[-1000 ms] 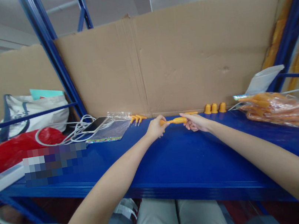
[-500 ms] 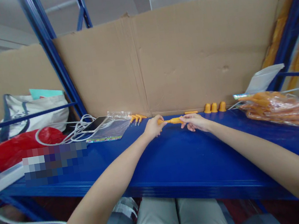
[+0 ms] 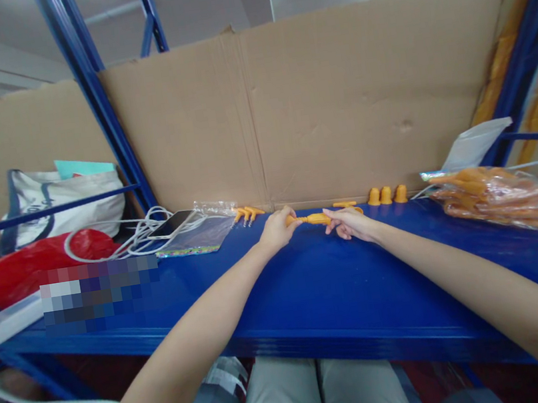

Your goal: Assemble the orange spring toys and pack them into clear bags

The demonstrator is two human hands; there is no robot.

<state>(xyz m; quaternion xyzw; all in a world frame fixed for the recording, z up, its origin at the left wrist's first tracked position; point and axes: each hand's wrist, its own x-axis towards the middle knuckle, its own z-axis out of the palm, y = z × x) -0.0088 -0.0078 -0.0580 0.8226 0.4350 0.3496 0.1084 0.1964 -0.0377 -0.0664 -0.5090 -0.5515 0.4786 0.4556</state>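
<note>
Both hands meet over the back of the blue table at a slim orange plastic piece (image 3: pixel 319 219), held level between them. My left hand (image 3: pixel 277 227) pinches its left end, with part of that end hidden by the fingers. On the other end, my right hand (image 3: pixel 350 223) closes thumb and forefinger, the remaining fingers loosely curled. Just behind the right hand lies an orange bar (image 3: pixel 345 203). Left of my left hand are several orange T-handled corkscrews (image 3: pixel 249 214) with metal spirals. Three orange bell-shaped caps (image 3: pixel 386 195) stand in a row to the right.
Cardboard (image 3: pixel 335 104) walls off the back of the blue table (image 3: pixel 312 289). A clear bag of orange parts (image 3: pixel 495 194) lies at right. At left are a phone (image 3: pixel 171 224), white cables (image 3: pixel 140 237), a flat plastic bag (image 3: pixel 198 235) and a red bag (image 3: pixel 45 262).
My right hand has shifted slightly to the right along the orange piece and turned a little. My left hand keeps its pinch in nearly the same place.
</note>
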